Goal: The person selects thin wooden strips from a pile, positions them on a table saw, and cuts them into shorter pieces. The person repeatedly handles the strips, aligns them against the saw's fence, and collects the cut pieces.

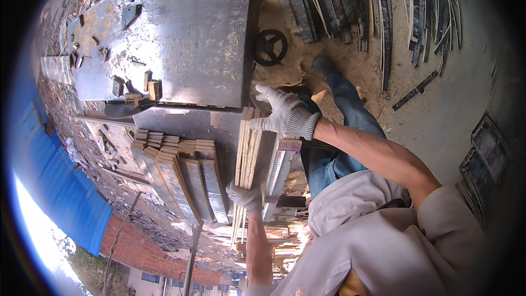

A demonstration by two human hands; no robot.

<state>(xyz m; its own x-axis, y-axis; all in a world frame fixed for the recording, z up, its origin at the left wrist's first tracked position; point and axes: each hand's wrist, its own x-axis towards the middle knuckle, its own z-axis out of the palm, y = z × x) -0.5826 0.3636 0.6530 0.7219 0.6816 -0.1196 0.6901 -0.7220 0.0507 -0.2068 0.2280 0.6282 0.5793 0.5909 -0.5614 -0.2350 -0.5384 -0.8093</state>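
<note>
Bright daylight; glare whitens the metal tabletop [189,38]; sky [37,216] blown out; fisheye edges bent, darkened.

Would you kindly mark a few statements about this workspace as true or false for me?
1. Both the left hand and the right hand wear gloves. True.
2. The left hand grips a stack of wooden strips. True.
3. The right hand is clenched into a fist. False: the right hand is open, its thumb spread.
4. The wheel beside the grey table is white. False: the wheel is black.
5. Small wood scraps lie on the grey table. True.
</note>
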